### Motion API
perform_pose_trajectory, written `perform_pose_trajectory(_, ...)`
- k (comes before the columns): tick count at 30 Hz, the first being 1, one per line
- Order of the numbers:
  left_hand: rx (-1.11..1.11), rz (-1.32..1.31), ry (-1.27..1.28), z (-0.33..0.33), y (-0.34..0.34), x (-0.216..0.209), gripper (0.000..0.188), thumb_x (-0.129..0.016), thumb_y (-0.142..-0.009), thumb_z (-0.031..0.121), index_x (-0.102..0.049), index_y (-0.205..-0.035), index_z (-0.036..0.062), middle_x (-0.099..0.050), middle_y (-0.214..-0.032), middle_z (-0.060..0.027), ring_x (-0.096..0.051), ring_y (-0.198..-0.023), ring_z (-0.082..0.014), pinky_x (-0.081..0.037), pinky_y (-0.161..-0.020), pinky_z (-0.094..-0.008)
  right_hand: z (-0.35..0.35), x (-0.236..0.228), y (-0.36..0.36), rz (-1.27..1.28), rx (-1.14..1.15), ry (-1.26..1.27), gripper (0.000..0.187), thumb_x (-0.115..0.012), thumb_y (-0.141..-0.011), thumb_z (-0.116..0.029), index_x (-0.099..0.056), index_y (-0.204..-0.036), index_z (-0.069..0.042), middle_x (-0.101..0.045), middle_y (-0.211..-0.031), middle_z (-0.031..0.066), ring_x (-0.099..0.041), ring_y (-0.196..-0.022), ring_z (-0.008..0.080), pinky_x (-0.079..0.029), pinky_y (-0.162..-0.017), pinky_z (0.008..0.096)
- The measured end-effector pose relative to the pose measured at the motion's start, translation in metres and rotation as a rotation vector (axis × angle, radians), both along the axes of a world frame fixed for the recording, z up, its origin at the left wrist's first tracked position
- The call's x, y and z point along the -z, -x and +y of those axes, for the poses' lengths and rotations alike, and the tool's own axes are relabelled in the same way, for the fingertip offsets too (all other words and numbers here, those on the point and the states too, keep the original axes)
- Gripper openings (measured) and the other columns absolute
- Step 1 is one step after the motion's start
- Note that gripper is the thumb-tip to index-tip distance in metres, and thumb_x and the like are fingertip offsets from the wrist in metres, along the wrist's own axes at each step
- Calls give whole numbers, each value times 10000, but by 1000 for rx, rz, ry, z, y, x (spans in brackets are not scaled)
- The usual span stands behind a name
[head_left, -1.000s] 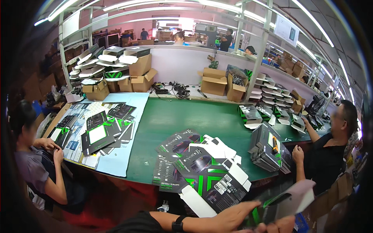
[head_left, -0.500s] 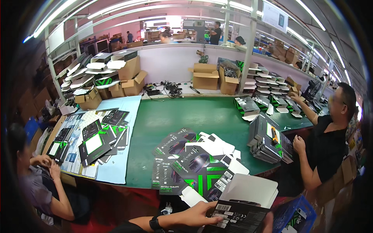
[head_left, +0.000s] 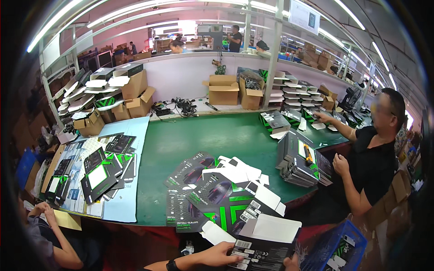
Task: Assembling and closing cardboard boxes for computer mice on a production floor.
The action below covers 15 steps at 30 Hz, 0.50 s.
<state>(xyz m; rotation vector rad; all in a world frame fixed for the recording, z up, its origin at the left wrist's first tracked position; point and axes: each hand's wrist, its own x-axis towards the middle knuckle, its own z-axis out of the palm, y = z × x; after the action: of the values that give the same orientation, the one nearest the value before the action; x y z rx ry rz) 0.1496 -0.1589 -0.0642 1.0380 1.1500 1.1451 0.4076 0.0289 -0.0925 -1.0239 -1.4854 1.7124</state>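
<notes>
A black cardboard box with small white printed marks is between my hands at the lower edge, its white inner flap standing up. My left hand, a dark watch on its wrist, is closed on the box's left side with the thumb across the front. At the right side my right hand grips the lower corner; most of its fingers are hidden. Just beyond lies a spread pile of flat black and green box blanks, with white flaps showing on its right.
A co-worker at right reaches toward boxes. Near them, an orange-handled cutter lies on stacked box blanks. A blue crate stands low right. More blanks lie on a blue sheet at left, beside another person's hands.
The box in my hands has tilted, and my right hand shows more clearly at its corner. The co-worker's reaching hand has come down onto a box. The whole view has shifted slightly.
</notes>
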Motion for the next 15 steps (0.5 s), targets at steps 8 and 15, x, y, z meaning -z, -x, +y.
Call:
perform_pose_trajectory(8,-5,-316,205,-5,-3,7,380,-585,-1009,194,-552,-1324,-15,-638,-1218,-40,-576,-1071,-105,-462,-957,-281,-25,0,-1,-22,-83,148,463,-736,-907,-194,-520,-1262,10,-605,-1103,86,-583,-1001,201,-478,-886,324)
perform_pose_trajectory(15,146,-356,201,8,-8,4,545,-632,-973,217,-443,-1424,-21,-591,-1301,-74,-542,-1174,-136,-428,-1017,-299,-29,0,-10,-66,-89,28,689,-727,-921,-265,-361,-1441,0,-487,-1360,131,-511,-1211,251,-420,-1019,366)
